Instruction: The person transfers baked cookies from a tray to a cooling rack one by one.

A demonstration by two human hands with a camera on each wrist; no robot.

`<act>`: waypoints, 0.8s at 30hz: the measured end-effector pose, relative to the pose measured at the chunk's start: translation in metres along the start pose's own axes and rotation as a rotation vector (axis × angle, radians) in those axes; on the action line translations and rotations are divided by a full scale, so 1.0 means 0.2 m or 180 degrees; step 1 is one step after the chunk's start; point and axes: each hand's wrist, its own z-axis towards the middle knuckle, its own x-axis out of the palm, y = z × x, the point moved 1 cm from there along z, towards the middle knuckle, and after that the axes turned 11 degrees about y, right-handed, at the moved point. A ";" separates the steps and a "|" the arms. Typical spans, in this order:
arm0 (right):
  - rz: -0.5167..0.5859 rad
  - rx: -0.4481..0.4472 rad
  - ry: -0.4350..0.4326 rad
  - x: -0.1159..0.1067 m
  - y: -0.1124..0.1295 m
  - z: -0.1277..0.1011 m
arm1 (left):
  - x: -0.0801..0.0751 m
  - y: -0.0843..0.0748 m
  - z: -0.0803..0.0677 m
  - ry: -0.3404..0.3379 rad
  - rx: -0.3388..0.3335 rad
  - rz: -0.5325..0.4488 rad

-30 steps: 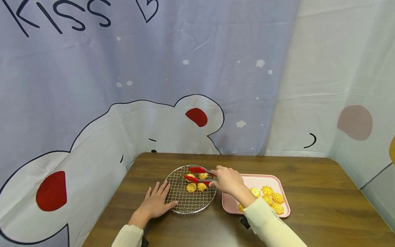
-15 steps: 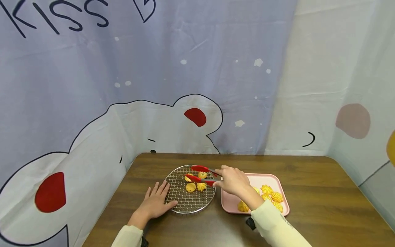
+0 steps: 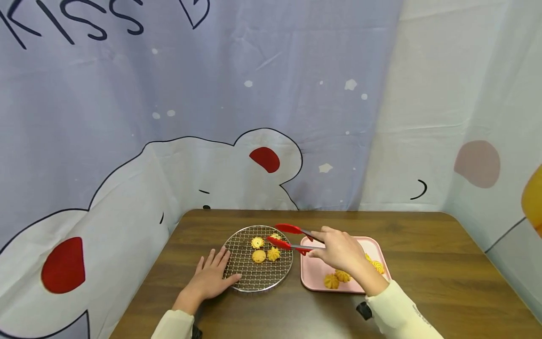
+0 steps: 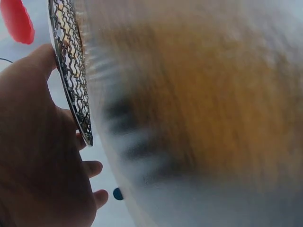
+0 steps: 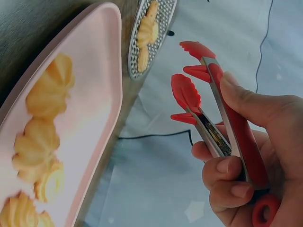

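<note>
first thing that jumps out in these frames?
The red tongs, held in the right hand, hang with their tips apart and empty over the gap between the round wire rack and the pink tray. Yellow swirl cookies lie on both: four on the rack, more on the tray. The left hand rests flat at the rack's near-left rim on the brown table.
</note>
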 end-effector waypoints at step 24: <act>-0.0050 0.0171 -0.0121 -0.10 -0.26 -0.30 | 0.07 0.07 0.05 -0.0198 0.0067 -0.0028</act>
